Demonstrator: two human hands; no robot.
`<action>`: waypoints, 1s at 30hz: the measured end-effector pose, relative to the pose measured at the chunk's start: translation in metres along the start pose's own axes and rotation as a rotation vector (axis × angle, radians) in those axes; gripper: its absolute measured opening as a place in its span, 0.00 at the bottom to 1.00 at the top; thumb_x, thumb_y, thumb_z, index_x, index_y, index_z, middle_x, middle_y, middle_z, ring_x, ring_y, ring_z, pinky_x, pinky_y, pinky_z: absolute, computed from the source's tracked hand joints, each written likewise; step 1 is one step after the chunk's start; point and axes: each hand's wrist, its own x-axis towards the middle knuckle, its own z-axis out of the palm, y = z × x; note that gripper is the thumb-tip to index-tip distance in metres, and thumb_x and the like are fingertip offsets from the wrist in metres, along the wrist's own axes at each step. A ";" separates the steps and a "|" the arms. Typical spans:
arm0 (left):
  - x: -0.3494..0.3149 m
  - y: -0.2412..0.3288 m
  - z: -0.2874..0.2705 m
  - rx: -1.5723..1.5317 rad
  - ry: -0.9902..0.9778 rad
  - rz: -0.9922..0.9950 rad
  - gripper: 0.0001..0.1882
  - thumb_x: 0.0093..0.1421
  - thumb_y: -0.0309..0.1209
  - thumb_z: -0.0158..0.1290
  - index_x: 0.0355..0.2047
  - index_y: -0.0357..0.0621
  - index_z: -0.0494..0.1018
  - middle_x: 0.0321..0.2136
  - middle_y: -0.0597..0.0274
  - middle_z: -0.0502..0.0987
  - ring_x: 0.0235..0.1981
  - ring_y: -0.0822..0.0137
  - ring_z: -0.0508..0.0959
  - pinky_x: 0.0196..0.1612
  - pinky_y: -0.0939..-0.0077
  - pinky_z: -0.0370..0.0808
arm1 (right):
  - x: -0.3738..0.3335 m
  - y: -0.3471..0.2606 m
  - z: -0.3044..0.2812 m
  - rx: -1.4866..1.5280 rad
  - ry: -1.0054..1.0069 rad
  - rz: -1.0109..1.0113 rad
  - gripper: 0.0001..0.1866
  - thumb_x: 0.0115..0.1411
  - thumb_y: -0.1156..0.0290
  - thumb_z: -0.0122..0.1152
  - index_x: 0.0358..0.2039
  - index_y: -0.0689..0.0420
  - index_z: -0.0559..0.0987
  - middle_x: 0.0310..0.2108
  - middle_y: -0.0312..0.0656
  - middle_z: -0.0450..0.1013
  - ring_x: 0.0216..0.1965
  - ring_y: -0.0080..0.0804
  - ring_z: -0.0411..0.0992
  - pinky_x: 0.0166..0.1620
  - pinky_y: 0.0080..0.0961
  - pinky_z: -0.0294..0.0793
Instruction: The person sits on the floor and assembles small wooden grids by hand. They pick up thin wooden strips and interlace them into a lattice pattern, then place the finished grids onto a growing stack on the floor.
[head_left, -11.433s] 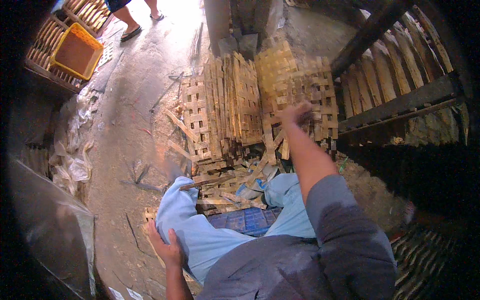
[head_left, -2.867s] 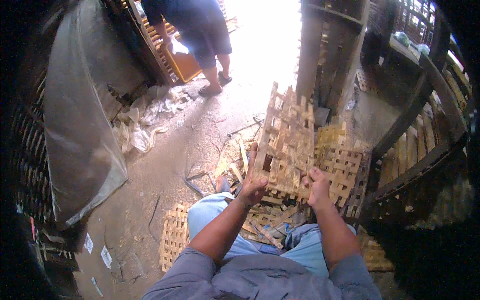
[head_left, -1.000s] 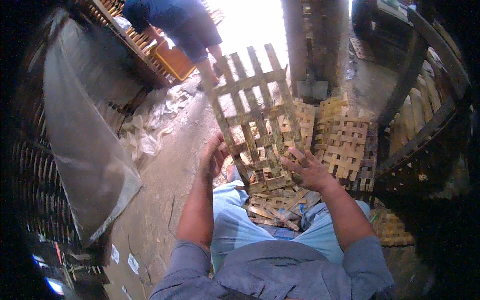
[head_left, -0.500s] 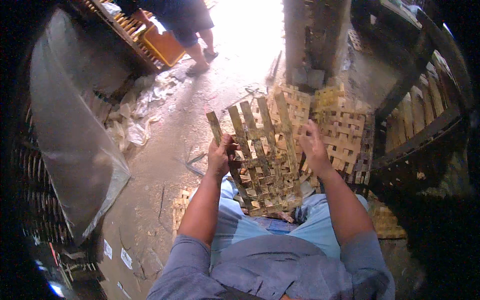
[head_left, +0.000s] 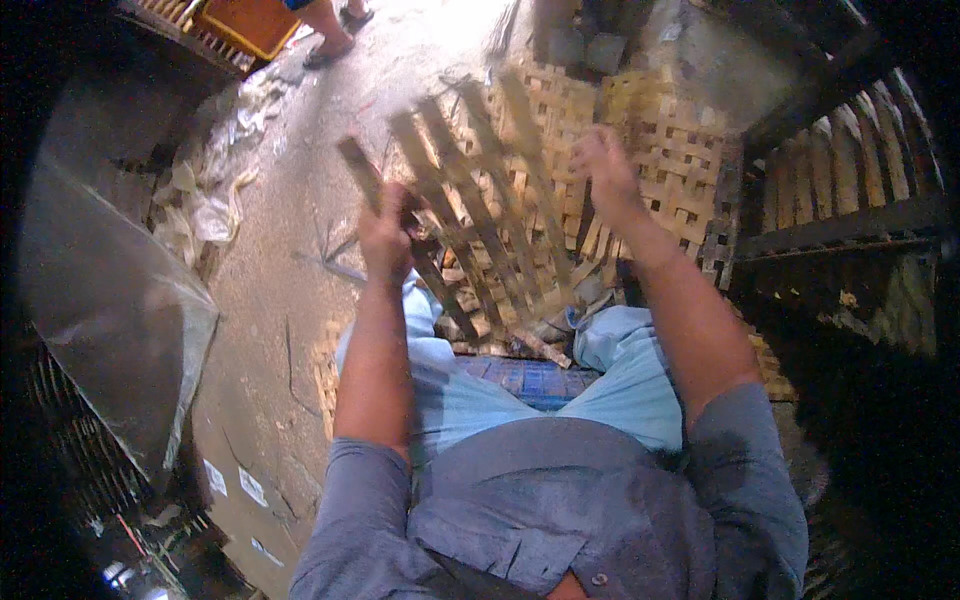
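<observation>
My left hand (head_left: 386, 228) grips the left edge of a woven panel of split wooden strips (head_left: 478, 215), held up tilted in front of my lap. Its long strip ends fan out loose at the top, and the weave closes up lower down. My right hand (head_left: 608, 178) is raised on the panel's right side, apart from it, fingers loosely bent with nothing in them. Behind both hands lean larger woven strip panels (head_left: 675, 165), pale and checkered. Motion slightly smears the held panel and the right hand.
Beneath me is a blue plastic crate (head_left: 530, 380). Grey sheeting (head_left: 115, 320) drapes at the left, near crumpled plastic (head_left: 210, 215) on the floor. A dark wooden frame (head_left: 845, 240) stands at the right. Another person's legs (head_left: 325, 30) and an orange-edged crate (head_left: 255, 22) are at the far left.
The held panel and both hands have shifted up and left in view, and the panel tilts more to the left. My view has tipped downward. The right hand's fingers are more bent.
</observation>
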 end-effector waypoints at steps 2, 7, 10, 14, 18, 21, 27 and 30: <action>0.019 0.011 -0.023 0.014 0.204 0.072 0.18 0.65 0.45 0.54 0.41 0.42 0.72 0.31 0.63 0.77 0.23 0.75 0.70 0.25 0.80 0.66 | 0.015 -0.020 -0.001 -0.153 0.020 0.113 0.19 0.68 0.59 0.48 0.49 0.60 0.73 0.41 0.49 0.74 0.46 0.39 0.72 0.51 0.35 0.70; 0.027 0.013 -0.052 -0.112 0.729 0.311 0.23 0.66 0.45 0.53 0.48 0.36 0.68 0.38 0.58 0.76 0.28 0.74 0.71 0.25 0.80 0.66 | -0.043 0.107 0.057 -0.619 -1.079 0.170 0.15 0.59 0.61 0.54 0.42 0.56 0.79 0.46 0.54 0.74 0.50 0.51 0.72 0.52 0.41 0.71; 0.031 0.009 -0.059 -0.061 0.925 0.276 0.27 0.65 0.46 0.54 0.51 0.32 0.64 0.39 0.56 0.75 0.25 0.75 0.69 0.22 0.83 0.64 | -0.092 0.170 0.084 -0.836 -1.405 0.306 0.14 0.55 0.63 0.55 0.38 0.55 0.81 0.46 0.52 0.75 0.50 0.49 0.72 0.53 0.42 0.71; 0.040 -0.001 -0.083 -0.023 0.930 0.204 0.27 0.64 0.45 0.56 0.48 0.30 0.66 0.41 0.55 0.74 0.34 0.68 0.72 0.27 0.77 0.68 | -0.154 0.228 0.102 -1.134 -1.152 0.139 0.13 0.56 0.65 0.54 0.39 0.52 0.82 0.50 0.48 0.74 0.57 0.45 0.68 0.57 0.45 0.67; 0.043 0.000 -0.086 -0.028 0.965 0.117 0.30 0.63 0.48 0.56 0.45 0.29 0.65 0.39 0.54 0.74 0.29 0.70 0.70 0.23 0.79 0.66 | -0.175 0.252 0.091 -1.320 -1.038 -0.107 0.13 0.57 0.66 0.53 0.39 0.49 0.83 0.55 0.43 0.72 0.63 0.43 0.62 0.60 0.48 0.62; 0.047 0.000 -0.090 -0.055 0.926 0.162 0.30 0.62 0.49 0.57 0.45 0.30 0.64 0.38 0.54 0.74 0.30 0.71 0.70 0.22 0.78 0.66 | -0.182 0.259 0.082 -1.207 -1.141 0.164 0.14 0.55 0.66 0.54 0.40 0.49 0.83 0.49 0.43 0.76 0.58 0.43 0.67 0.58 0.45 0.66; 0.046 0.009 -0.084 -0.103 0.861 0.193 0.30 0.62 0.47 0.58 0.47 0.30 0.63 0.39 0.54 0.74 0.33 0.70 0.72 0.24 0.77 0.66 | -0.143 0.218 0.104 -0.819 -1.465 0.201 0.13 0.49 0.71 0.58 0.36 0.53 0.82 0.34 0.46 0.79 0.37 0.44 0.78 0.41 0.40 0.76; 0.047 0.008 -0.085 -0.106 0.879 0.158 0.30 0.63 0.47 0.57 0.48 0.30 0.63 0.40 0.54 0.74 0.33 0.70 0.72 0.25 0.77 0.66 | -0.134 0.216 0.110 -0.580 -1.391 0.328 0.10 0.47 0.72 0.61 0.33 0.56 0.82 0.33 0.47 0.79 0.33 0.44 0.77 0.36 0.40 0.75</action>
